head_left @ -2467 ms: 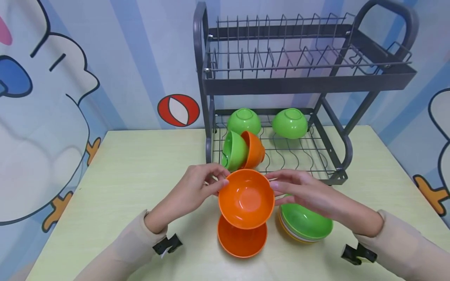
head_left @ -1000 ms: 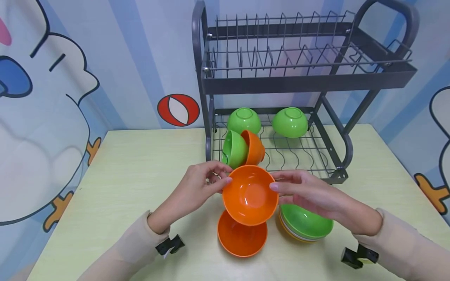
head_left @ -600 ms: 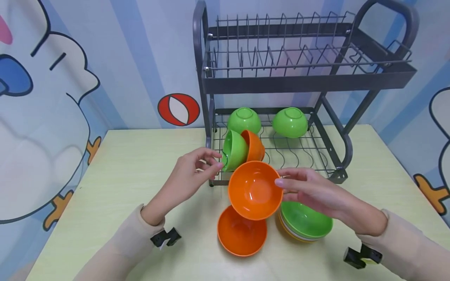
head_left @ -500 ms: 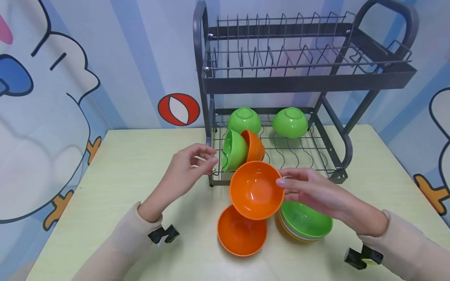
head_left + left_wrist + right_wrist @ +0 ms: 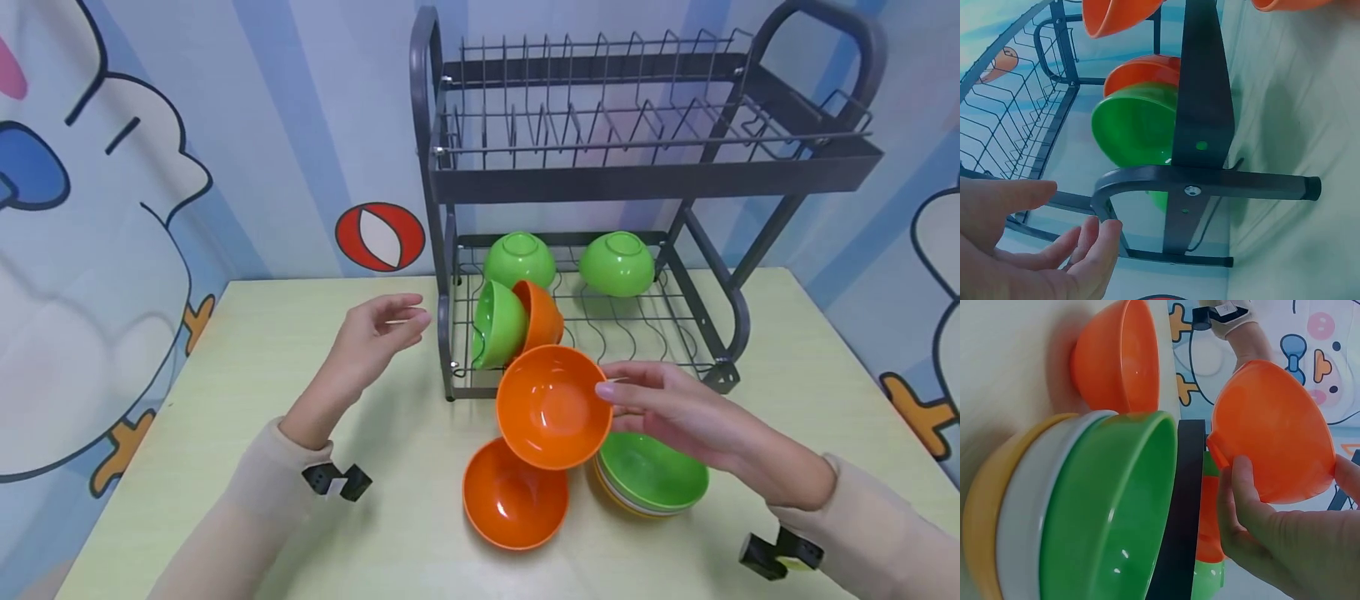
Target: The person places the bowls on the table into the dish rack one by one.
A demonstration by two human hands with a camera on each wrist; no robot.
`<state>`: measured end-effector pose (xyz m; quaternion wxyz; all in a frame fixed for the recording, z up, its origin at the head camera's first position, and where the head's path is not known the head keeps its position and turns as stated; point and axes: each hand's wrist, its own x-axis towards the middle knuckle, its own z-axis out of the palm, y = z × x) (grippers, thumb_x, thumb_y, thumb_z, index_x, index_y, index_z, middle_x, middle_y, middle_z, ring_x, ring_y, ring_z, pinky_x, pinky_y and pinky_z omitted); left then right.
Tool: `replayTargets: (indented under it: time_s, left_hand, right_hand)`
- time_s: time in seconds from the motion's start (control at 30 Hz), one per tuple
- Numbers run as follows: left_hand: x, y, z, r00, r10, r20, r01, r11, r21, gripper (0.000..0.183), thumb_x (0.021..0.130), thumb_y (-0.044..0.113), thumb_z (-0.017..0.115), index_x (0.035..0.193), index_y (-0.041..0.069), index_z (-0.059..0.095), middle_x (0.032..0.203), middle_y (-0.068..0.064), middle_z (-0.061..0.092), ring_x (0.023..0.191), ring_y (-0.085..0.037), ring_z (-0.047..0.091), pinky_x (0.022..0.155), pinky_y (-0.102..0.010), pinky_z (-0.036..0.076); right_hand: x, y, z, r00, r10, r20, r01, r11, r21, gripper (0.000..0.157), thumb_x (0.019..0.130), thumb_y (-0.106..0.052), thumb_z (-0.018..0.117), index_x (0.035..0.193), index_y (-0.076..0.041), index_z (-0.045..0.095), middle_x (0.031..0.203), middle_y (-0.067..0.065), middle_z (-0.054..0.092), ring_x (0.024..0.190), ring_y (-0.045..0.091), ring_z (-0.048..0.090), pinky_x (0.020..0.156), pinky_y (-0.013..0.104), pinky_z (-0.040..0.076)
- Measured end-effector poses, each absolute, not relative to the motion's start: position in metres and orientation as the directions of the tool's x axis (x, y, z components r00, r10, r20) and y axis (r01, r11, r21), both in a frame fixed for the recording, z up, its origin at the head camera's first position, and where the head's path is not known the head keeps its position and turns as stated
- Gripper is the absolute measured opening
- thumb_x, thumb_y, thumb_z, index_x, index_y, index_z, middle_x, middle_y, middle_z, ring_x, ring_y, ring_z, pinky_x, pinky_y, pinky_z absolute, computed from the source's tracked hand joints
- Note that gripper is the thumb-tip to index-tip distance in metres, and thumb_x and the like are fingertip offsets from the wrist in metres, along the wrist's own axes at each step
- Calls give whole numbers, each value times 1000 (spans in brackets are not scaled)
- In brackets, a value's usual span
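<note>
My right hand grips an orange bowl by its right side, thumb at the rim and fingers behind, as the right wrist view shows. The bowl is held tilted, its inside facing me, above a second orange bowl on the table. Left of the rack, my left hand hovers with relaxed fingers and holds nothing. Inside the rack's lower tier, a green bowl and an orange bowl lean on edge, near the held bowl. Behind them two green bowls lie upside down.
A dark two-tier dish rack stands at the back of the table. Its upper tier has wire slots. A nested stack with a green bowl on top, white and yellow ones beneath, sits under my right hand.
My left hand has let go of the held orange bowl and moved away up and to the left. The right hand has shifted the bowl slightly to the right.
</note>
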<state>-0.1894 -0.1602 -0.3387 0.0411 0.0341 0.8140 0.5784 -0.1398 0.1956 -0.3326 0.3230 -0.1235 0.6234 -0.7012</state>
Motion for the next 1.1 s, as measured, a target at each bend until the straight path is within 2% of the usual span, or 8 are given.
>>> replayTargets:
  time_s: [0.23,0.5,0.87,1.1]
  left_hand:
    - [-197,-158,-350,-988,124,-91,-62,219,974,52,99,17,64,144,-3,47,130,-23,58,116,-35,61,94,-34,53]
    - [-203,-148,-355,-985,117,-123,-96,216,972,47,100,16,63,141,-2,52,124,-19,65,108,-29,66,89,-32,56]
    - [-207,-144,-359,-980,157,-126,-93,200,975,41,98,9,64,134,-9,56,124,-24,63,112,-33,64,94,-39,53]
    - [-209,-143,-359,-974,166,-157,-120,214,969,40,100,10,62,135,-8,55,123,-23,60,111,-31,63,94,-37,53]
  right_hand:
    - [-142,202,-332,-778,-578,-247,278,36,-960,41,103,-15,55,134,10,47,121,12,63,105,26,65,95,35,54]
    - [-144,210,-334,-787,-567,-245,285,18,-958,31,103,-13,54,128,5,52,116,12,64,99,25,67,93,35,55]
    - [-149,227,-337,-811,-533,-241,283,3,-959,19,104,-12,52,120,-3,56,108,8,68,95,22,68,91,33,56]
    - [-153,235,-336,-831,-509,-224,272,-19,-962,17,104,-11,50,115,-5,62,103,10,71,92,22,70,89,32,57]
